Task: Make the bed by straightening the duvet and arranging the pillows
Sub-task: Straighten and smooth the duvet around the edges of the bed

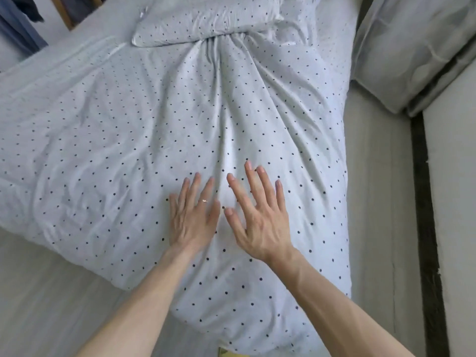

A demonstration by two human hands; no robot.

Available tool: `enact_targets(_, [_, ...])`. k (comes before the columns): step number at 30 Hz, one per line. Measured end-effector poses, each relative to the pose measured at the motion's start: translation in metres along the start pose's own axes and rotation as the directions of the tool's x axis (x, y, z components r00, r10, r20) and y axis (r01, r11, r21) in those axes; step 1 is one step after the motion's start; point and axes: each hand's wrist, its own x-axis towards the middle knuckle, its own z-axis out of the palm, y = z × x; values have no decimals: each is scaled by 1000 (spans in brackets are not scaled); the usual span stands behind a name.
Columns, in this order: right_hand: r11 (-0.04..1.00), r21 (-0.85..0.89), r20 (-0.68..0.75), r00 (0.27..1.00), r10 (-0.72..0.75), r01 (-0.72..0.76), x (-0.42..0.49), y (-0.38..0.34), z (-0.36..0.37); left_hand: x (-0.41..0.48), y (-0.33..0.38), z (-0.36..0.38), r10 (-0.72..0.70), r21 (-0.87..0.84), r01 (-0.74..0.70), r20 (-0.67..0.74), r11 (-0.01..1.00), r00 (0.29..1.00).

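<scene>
Dotted white duvet [144, 119] rumpled across the bed, left hand [192, 220] and right hand [260, 222] flat on it, fingers spread, gripping nothing, matching pillow [206, 21] at the head end

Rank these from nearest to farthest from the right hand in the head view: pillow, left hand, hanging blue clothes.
1. left hand, directly beside it.
2. pillow, farther ahead, upper centre.
3. hanging blue clothes, far upper left corner.

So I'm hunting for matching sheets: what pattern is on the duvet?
The duvet is pale with small dark dots, clearest in the head view.
</scene>
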Motion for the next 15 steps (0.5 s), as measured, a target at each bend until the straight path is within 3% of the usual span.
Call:
enact_targets(1, [986, -100, 172, 974, 149, -134, -1, 29, 8, 8, -18, 10, 55, 57, -62, 120, 996, 991])
enact_targets(2, [922, -225, 346, 859, 377, -313, -10, 57, 12, 12, -35, 18, 67, 94, -92, 242, 991, 968])
enact_targets(3, [817, -345, 450, 682, 577, -463, -20, 82, 12, 13, -47, 24, 62, 115, -107, 344, 988, 937])
enact_targets(4, [711, -413, 481, 526, 701, -569, -29, 98, 10, 14, -54, 27, 57, 145, -123, 393, 982, 918])
enact_targets(5, [634, -429, 476, 435, 764, -644, -31, 103, 5, 14, -54, 28, 45, 182, -123, 386, 976, 921])
enact_targets(6, [572, -418, 458, 380, 804, -706, -25, 99, -2, 15, -44, 24, 14, 218, -94, 342, 971, 939])
enact_targets(8, [492, -389, 383, 349, 855, -779, 0, 87, -9, 37, -15, 9, -14, 177, -21, 193, 984, 981])
enact_targets(9, [523, -372, 356, 402, 843, -767, 14, 78, -10, 48, -1, 4, -6, 128, -7, 100, 992, 995])
enact_targets(11, [701, -291, 294, 637, 713, -651, 38, 57, -4, 70, 23, -2, 42, 65, -42, -4, 997, 999])
enact_targets(13, [901, -123, 126, 894, 430, -416, 71, 33, -1, 94, 41, 0, 87, 36, -86, -18, 996, 996])
enact_targets(14, [967, -61, 37, 967, 251, -249, 84, 28, 2, 100, 45, 3, 86, 22, -87, 23, 996, 996])
enact_targets(15, [995, -45, 8, 996, 86, -85, 94, 34, 4, 106, 47, 10, 74, 27, -76, 70, 997, 995])
